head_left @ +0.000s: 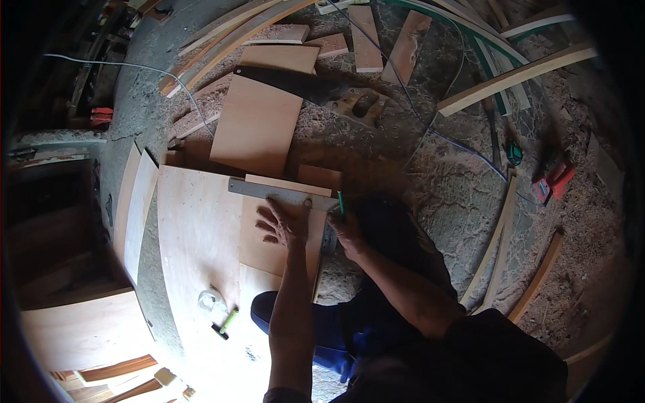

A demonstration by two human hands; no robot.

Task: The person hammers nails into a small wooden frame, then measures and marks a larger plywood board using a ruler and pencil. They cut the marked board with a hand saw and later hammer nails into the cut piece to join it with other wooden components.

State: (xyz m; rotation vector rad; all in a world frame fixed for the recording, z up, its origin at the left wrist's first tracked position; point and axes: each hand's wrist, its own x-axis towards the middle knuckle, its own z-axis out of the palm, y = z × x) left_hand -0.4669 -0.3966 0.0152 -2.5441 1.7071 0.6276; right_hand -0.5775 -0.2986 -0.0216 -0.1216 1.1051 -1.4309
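My left hand lies flat, fingers spread, on a small plywood piece and presses down a metal try square whose blade runs left to right across the piece's far edge. My right hand grips a green pencil with its tip at the right end of the square. The small piece rests on a large plywood sheet on the floor.
A handsaw lies on another plywood board beyond. Wood offcuts, long curved strips, a blue cable, a red tool and sawdust cover the floor. A green-handled tool and crumpled plastic lie on the big sheet.
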